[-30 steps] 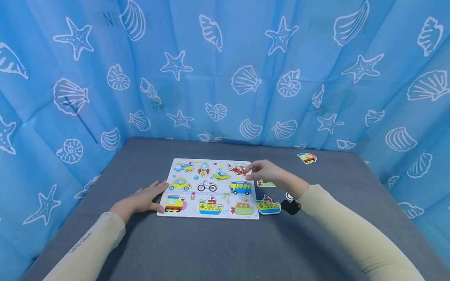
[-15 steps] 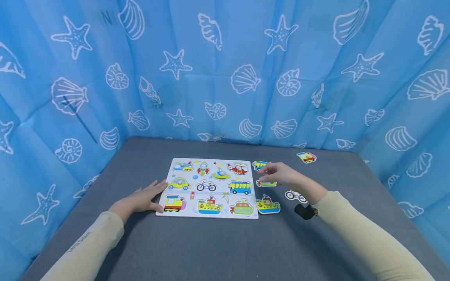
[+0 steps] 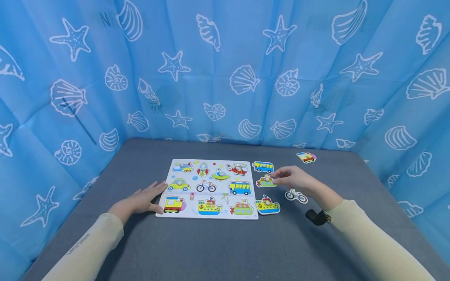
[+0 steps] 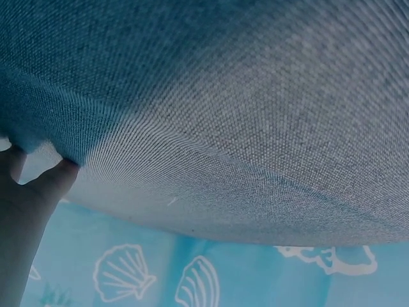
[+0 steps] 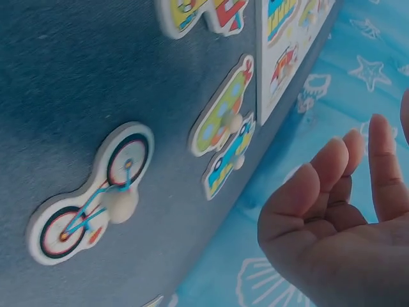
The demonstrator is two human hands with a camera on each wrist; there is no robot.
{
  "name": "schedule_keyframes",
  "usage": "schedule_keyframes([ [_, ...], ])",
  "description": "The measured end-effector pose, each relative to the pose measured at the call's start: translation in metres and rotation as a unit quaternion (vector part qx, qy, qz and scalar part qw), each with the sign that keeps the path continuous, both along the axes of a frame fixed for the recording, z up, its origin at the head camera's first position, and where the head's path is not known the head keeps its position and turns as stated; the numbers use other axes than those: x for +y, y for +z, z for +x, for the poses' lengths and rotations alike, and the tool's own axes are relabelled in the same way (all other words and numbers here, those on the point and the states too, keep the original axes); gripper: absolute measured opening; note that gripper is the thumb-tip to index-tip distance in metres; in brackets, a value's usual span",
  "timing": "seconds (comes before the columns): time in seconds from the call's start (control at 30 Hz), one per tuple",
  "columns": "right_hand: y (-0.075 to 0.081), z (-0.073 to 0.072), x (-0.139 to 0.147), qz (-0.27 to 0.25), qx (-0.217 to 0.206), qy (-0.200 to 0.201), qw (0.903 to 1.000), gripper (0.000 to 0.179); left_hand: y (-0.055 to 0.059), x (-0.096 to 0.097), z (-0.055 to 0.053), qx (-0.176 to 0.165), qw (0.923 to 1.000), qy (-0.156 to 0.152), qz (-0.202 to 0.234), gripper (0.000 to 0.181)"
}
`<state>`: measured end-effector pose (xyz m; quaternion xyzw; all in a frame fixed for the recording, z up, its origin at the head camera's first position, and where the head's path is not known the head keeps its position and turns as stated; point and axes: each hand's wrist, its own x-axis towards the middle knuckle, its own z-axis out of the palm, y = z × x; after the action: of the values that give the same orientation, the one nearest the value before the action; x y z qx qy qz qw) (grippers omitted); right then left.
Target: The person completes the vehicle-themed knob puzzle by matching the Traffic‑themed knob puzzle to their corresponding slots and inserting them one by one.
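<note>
A white knob puzzle board (image 3: 191, 210) lies on the table, with my left hand (image 3: 142, 200) resting fingers spread at its left edge. In the left wrist view only two digits of that left hand (image 4: 32, 198) show. My right hand (image 3: 293, 179) is beside the submarine piece (image 3: 265, 181), fingers loosely bent; the right wrist view shows nothing between its fingers. A bus piece (image 3: 263, 167) lies just behind the submarine, and a ship piece (image 3: 268, 207) in front, against the board's right edge. The bicycle piece (image 5: 118, 173) with its round knob lies below the right hand.
Farther back on the right lies a train piece (image 3: 306, 157). Plane, rocket, saucer, helicopter and car pieces sit in the board. A dark wrist camera (image 3: 317, 217) hangs from the right sleeve. A blue curtain (image 3: 218, 78) surrounds the grey table (image 3: 218, 249).
The right hand has moved from the board's helicopter corner rightward to the submarine piece, uncovering the bus and bicycle pieces. The left hand has stayed on the board's edge.
</note>
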<state>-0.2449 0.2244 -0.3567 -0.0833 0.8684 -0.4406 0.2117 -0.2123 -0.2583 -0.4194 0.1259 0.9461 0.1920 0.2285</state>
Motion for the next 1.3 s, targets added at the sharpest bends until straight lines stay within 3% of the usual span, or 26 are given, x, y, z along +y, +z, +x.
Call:
schedule_keyframes([
  [0.33,-0.003,0.008,0.023,0.002,0.003,0.0,1.0,0.041,-0.002,-0.001,0.001,0.007,1.0,0.003,0.002,0.108],
  [0.77,-0.025,0.014,0.061,0.009,0.013,0.02,0.9997,0.045,-0.003,-0.003,0.001,0.012,0.9999,0.001,0.003,0.108],
  [1.3,-0.04,-0.003,0.083,0.031,-0.027,0.028,0.9987,0.044,-0.004,0.0,0.001,0.018,0.9998,0.005,-0.001,0.107],
])
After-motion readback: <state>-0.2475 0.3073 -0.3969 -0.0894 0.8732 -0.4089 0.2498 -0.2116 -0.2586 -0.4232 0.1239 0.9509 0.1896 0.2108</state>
